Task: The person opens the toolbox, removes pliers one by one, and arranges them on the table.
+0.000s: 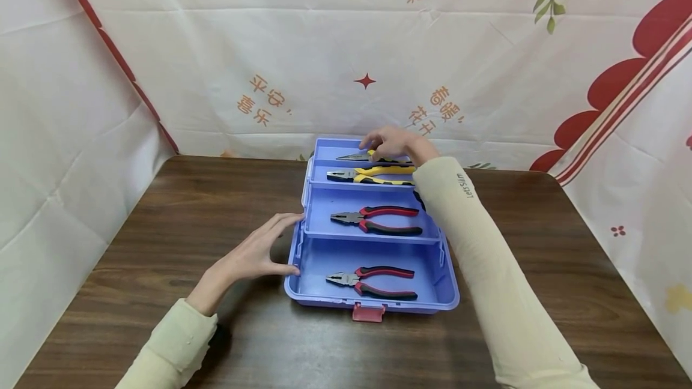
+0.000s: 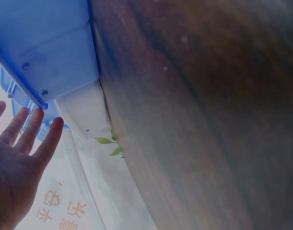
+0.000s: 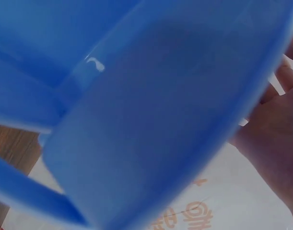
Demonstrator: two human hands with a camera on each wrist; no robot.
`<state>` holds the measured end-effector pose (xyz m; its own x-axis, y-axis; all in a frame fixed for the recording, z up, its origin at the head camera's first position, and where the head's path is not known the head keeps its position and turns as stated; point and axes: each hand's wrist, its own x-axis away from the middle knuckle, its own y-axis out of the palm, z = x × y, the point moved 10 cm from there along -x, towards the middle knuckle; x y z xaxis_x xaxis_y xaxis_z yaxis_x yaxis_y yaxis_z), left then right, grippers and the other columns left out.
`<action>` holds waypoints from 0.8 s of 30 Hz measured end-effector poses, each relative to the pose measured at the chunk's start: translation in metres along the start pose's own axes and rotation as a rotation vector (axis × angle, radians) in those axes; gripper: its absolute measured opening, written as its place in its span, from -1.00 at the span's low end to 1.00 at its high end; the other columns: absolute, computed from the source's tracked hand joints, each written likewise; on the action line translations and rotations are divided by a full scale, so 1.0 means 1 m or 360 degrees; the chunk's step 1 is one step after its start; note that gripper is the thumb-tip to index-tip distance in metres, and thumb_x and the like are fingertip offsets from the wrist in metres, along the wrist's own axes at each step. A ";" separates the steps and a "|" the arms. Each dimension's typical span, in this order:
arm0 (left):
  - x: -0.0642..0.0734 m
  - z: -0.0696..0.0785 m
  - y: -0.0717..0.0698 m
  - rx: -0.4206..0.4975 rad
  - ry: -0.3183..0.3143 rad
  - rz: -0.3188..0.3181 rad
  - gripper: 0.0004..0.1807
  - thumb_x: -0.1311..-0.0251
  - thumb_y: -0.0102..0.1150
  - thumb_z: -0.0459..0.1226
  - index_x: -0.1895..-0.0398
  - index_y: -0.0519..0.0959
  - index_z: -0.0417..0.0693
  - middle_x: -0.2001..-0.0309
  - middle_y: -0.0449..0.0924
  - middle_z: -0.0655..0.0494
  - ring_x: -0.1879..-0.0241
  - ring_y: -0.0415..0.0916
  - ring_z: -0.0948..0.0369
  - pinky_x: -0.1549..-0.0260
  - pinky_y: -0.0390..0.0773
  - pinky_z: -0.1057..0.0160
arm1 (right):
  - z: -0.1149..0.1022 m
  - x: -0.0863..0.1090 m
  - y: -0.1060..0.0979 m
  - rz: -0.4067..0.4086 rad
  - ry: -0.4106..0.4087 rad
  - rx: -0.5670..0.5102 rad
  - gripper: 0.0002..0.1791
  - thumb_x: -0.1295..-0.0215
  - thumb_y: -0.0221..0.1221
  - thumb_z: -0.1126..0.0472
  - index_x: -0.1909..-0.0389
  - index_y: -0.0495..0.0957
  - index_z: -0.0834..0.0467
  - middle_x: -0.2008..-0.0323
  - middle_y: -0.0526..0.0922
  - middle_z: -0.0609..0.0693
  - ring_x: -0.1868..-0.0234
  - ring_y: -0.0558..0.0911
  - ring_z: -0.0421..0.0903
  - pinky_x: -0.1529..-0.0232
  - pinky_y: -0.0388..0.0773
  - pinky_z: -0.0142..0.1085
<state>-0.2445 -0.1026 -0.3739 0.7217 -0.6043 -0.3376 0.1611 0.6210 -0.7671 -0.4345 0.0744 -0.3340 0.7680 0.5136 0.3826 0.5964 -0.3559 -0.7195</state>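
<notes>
Long-nose pliers [image 1: 352,156] with yellow and black handles lie in the back tray of a blue-purple toolbox [image 1: 319,304]. Over their handles is my right hand [image 1: 391,141], its thumb and fingers to either side of them; I cannot tell if it pinches them. Combination pliers [image 1: 342,174] with yellow handles lie just in front. Red-and-black combination pliers [image 1: 348,218] sit in the lower tray, and a similar pair of pliers [image 1: 342,279] rests in the bottom. My left hand [image 1: 254,251] rests at the box's left side, fingers spread, thumb tip at the rim.
A red latch [image 1: 369,312] hangs at the toolbox front. Dark wooden tabletop [image 1: 162,245] surrounds the box, and a printed white cloth [image 1: 346,47] hangs close behind it. My right sleeve [image 1: 476,245] passes over the box's right side and hides part of the trays.
</notes>
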 end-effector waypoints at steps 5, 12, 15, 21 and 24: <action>0.000 0.000 0.000 -0.0004 -0.0006 -0.0002 0.04 0.35 0.45 -0.04 -0.29 0.11 -0.04 -0.20 0.14 0.13 -0.14 0.14 0.21 -0.05 0.22 0.06 | -0.002 -0.001 0.002 -0.0025 0.0004 0.0007 -0.61 -0.16 0.05 0.40 -0.05 0.39 0.17 -0.12 0.28 0.16 -0.11 0.24 0.04 -0.11 0.16 -0.08; 0.000 0.002 0.000 -0.0019 0.0011 0.0007 0.04 0.34 0.45 -0.04 -0.28 0.12 -0.04 -0.20 0.14 0.11 -0.14 0.13 0.19 -0.05 0.21 0.06 | -0.004 -0.001 0.002 -0.0030 -0.0021 0.0050 -0.58 -0.17 0.07 0.33 -0.10 0.37 0.19 -0.13 0.29 0.16 -0.13 0.24 0.05 -0.11 0.16 -0.09; 0.000 0.001 0.000 -0.0017 0.0005 0.0005 0.03 0.34 0.45 -0.05 -0.29 0.12 -0.04 -0.20 0.14 0.11 -0.14 0.13 0.19 -0.05 0.21 0.05 | -0.005 -0.001 0.003 -0.0032 -0.0044 0.0086 -0.58 -0.19 0.07 0.30 -0.10 0.38 0.22 -0.13 0.32 0.15 -0.13 0.26 0.04 -0.11 0.16 -0.09; 0.000 0.001 0.001 -0.0016 -0.0011 -0.0011 0.02 0.32 0.44 -0.05 -0.28 0.12 -0.05 -0.20 0.15 0.12 -0.15 0.13 0.21 -0.05 0.22 0.06 | -0.006 -0.001 0.000 -0.0004 -0.0079 0.0093 -0.62 -0.18 0.07 0.31 -0.06 0.43 0.25 -0.05 0.37 0.14 -0.01 0.31 0.01 -0.05 0.24 -0.12; 0.000 0.001 0.000 -0.0026 -0.0008 -0.0011 0.01 0.31 0.44 -0.06 -0.28 0.12 -0.05 -0.20 0.16 0.11 -0.14 0.14 0.20 -0.04 0.22 0.06 | -0.010 0.000 -0.005 0.0046 -0.0140 0.0057 -0.66 -0.18 0.07 0.33 0.00 0.47 0.28 0.04 0.42 0.14 0.10 0.35 0.02 0.06 0.31 -0.14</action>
<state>-0.2439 -0.1020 -0.3731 0.7240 -0.6059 -0.3298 0.1550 0.6087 -0.7781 -0.4351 0.0681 -0.3247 0.7603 0.5708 0.3100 0.5644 -0.3442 -0.7503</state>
